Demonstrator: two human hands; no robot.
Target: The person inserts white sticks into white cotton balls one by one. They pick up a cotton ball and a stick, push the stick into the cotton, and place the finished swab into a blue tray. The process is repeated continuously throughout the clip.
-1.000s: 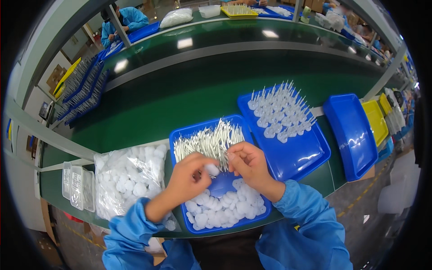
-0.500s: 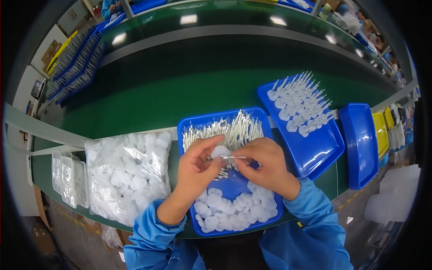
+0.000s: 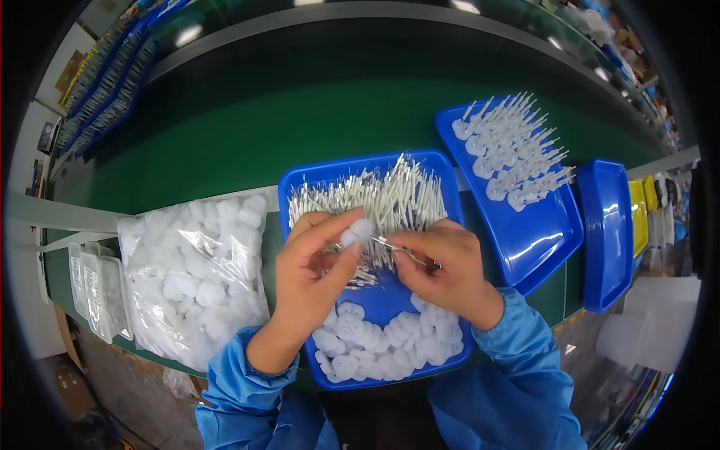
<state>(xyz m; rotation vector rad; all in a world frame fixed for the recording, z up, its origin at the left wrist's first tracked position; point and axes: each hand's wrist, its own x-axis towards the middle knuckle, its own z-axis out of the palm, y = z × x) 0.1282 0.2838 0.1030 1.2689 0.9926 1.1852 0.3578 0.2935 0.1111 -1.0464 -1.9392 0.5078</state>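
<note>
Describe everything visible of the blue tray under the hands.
Blue tray, glossy and plastic-looking, with rounded corners and a raised rim, lying open side up on the green bench. Thin white sticks heap its far part, white discs its near part, with blue floor showing between. Left hand and right hand are above it; whether either touches it is unclear.

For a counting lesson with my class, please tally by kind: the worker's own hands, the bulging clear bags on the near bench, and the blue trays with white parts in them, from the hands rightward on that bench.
Hands: 2 (left hand, right hand)
Clear bag: 1
Blue trays: 2 (front tray, right-hand tray)
Total: 5
</note>
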